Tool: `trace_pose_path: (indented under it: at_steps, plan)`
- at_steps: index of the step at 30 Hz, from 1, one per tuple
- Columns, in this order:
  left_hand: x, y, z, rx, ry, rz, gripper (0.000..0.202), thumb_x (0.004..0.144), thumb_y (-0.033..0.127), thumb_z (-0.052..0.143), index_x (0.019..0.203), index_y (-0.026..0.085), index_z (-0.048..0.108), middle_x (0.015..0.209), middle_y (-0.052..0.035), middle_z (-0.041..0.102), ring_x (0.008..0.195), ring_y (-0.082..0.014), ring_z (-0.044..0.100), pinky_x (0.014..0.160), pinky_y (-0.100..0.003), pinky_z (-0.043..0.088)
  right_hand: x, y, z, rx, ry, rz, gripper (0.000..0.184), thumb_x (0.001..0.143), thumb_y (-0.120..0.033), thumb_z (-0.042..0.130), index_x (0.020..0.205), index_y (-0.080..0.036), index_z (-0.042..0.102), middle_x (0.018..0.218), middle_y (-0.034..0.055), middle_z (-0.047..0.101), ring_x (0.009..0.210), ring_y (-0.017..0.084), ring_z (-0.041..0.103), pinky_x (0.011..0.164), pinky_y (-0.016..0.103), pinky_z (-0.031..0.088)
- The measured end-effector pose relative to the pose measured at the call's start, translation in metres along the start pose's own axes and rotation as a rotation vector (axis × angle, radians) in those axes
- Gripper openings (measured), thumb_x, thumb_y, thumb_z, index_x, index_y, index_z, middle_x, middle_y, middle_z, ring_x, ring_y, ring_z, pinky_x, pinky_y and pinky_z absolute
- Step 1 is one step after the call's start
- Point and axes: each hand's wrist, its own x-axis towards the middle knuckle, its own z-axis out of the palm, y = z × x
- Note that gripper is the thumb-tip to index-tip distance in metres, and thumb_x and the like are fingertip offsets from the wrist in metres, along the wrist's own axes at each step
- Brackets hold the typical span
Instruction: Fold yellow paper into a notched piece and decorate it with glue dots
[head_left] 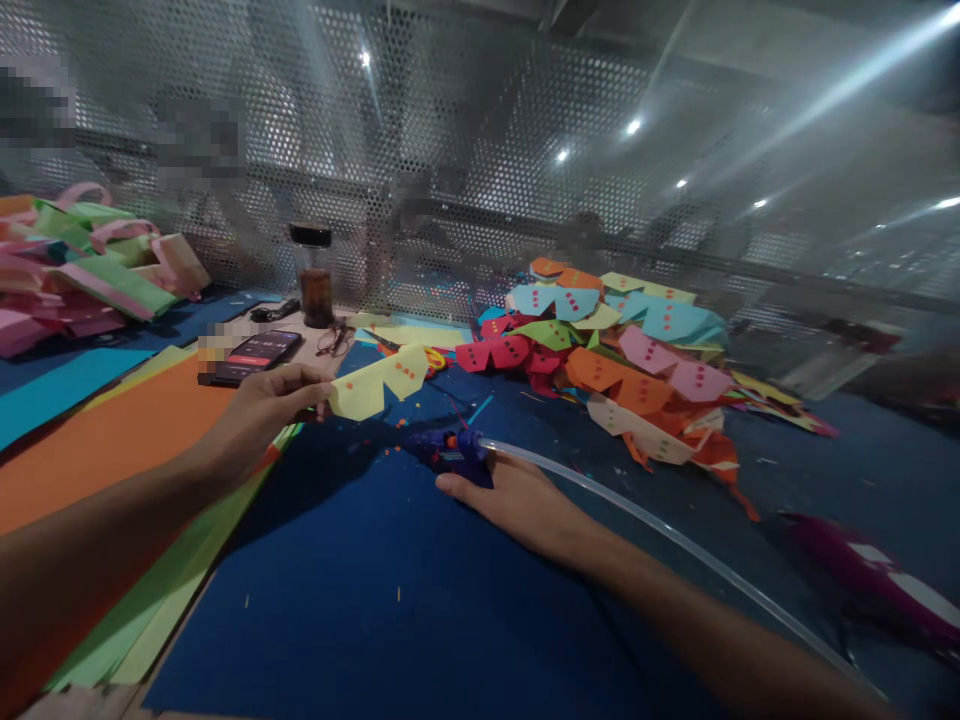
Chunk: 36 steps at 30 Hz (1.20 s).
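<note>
My left hand point(274, 410) pinches one end of a pale yellow paper cutout point(382, 385), which has a notch in its lower edge and small orange dots. It is held up over the dark blue board point(360, 600). My right hand point(517, 495) is wrapped round a blue glue gun point(454, 450), its nozzle pointing left, below the cutout. A long clear glue stick point(637, 505) runs out of the gun's back and curves down over my right forearm. Behind the cutout, the yellow handles of scissors point(435, 358) show in part.
Many dotted paper cutouts point(615, 375) are heaped at the back right. Folded pastel paper pieces point(112, 265) pile up at far left, above coloured sheets point(135, 420). A phone point(259, 355) and a jar point(316, 285) stand near the perforated metal screen point(435, 190). A purple packet point(870, 570) lies right.
</note>
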Motion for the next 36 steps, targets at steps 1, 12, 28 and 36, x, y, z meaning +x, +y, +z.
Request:
trace_pose_path:
  at_steps: [1,12,28,36]
  plan:
    - [0.000,0.000,0.000,0.000,-0.001,0.005,0.027,0.070,0.042,0.080,0.083,0.020,0.073,0.070,0.0003,0.065,0.068,-0.0146,0.057,0.070,-0.029,0.048,0.000,0.000,0.000,0.004,0.004,-0.002,0.042,0.092,-0.052,0.054,0.112,-0.019,0.069,0.104,0.0101,0.073,0.097,0.028,0.067,0.087,0.037,0.049]
    - [-0.001,0.000,0.003,-0.003,-0.032,0.008,0.024,0.070,0.039,0.081,0.083,0.021,0.074,0.069,0.0004,0.066,0.065,-0.0140,0.058,0.064,-0.026,0.047,-0.007,-0.001,0.003,0.138,0.064,-0.059,0.053,0.091,-0.057,0.054,0.129,-0.020,0.062,0.116,0.0106,0.070,0.105,0.029,0.064,0.091,0.041,0.049]
    - [-0.006,0.002,0.006,0.019,-0.060,0.003,0.026,0.069,0.042,0.081,0.084,0.022,0.074,0.067,0.0009,0.065,0.066,-0.0150,0.058,0.065,-0.027,0.047,-0.010,-0.002,0.004,0.218,0.073,-0.096,0.049,0.092,-0.057,0.054,0.124,-0.022,0.064,0.110,0.0079,0.072,0.101,0.026,0.065,0.089,0.040,0.050]
    - [-0.002,0.001,0.002,0.010,-0.016,0.026,0.026,0.071,0.040,0.080,0.083,0.018,0.073,0.073,-0.0010,0.067,0.067,-0.0148,0.058,0.067,-0.028,0.047,-0.004,-0.002,0.004,0.032,-0.010,-0.049,0.051,0.094,-0.057,0.049,0.123,-0.018,0.065,0.112,0.0122,0.072,0.101,0.031,0.066,0.087,0.041,0.050]
